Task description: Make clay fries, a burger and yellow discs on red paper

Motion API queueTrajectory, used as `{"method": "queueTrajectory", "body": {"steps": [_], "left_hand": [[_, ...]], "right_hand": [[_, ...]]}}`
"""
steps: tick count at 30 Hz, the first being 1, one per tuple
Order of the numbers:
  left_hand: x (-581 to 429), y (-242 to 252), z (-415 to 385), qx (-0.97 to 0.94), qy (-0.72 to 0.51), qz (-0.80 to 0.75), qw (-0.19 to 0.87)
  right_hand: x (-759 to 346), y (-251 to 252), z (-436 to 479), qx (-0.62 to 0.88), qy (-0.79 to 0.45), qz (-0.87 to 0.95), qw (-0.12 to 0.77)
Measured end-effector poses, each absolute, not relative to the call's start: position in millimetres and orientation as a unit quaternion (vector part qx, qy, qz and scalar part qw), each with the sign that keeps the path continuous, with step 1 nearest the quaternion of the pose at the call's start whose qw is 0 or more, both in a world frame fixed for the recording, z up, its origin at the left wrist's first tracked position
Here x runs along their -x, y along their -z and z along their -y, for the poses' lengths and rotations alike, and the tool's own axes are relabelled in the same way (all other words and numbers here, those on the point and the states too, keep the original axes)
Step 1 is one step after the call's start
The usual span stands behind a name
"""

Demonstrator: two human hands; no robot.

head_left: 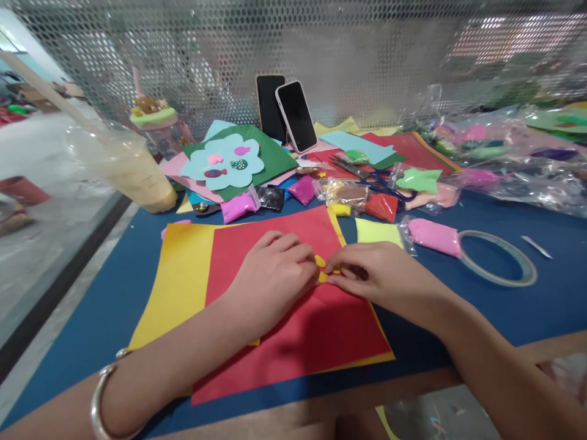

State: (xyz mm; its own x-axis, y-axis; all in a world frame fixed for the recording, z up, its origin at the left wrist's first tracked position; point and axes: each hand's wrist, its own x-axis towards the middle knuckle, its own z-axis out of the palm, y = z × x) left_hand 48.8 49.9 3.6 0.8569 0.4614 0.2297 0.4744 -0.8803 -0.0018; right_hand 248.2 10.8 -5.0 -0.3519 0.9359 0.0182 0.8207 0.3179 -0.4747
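Note:
My left hand [273, 275] and my right hand [376, 275] meet over a red foam sheet [298, 330], fingers pinched together on a small yellow piece [322, 269] between them. The yellow piece is mostly hidden by the fingertips. The red sheet lies on a yellow sheet [181, 281], both on a blue table mat [541, 305]. A silver bangle [103, 397] is on my left wrist.
A tape ring [498, 256] and a pink clay bag [433, 236] lie right of my hands. Clay packets [348, 195], scissors [367, 174], coloured sheets and a flower cutout [227, 162] crowd the back. Two phones [287, 113] lean on the mesh wall. A drink cup [126, 165] stands at left.

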Motion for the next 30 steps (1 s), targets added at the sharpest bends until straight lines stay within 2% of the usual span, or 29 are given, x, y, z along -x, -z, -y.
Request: {"method": "queueTrajectory", "body": {"steps": [5,13,20,30], "left_hand": [[-43.4,-8.6,-52.9,0.957,0.117,0.267,0.007],[-20.9,-39.9,-66.3,0.936,0.154,0.314,0.039],[21.4,-46.9,-35.9,0.929,0.15,0.335,0.034],[44.7,-16.8,5.4,0.898,0.048,0.426,-0.095]], "right_hand": [[-253.8,0.0,-8.5,0.56,-0.193,0.783,0.187],[-258.4,-2.1,-7.5,0.583,-0.176,0.76,0.227],[-261.5,0.4,-6.3,0.576,-0.157,0.752,0.28],[-260.4,12.1,-4.8,0.546,-0.11,0.767,0.319]]}}
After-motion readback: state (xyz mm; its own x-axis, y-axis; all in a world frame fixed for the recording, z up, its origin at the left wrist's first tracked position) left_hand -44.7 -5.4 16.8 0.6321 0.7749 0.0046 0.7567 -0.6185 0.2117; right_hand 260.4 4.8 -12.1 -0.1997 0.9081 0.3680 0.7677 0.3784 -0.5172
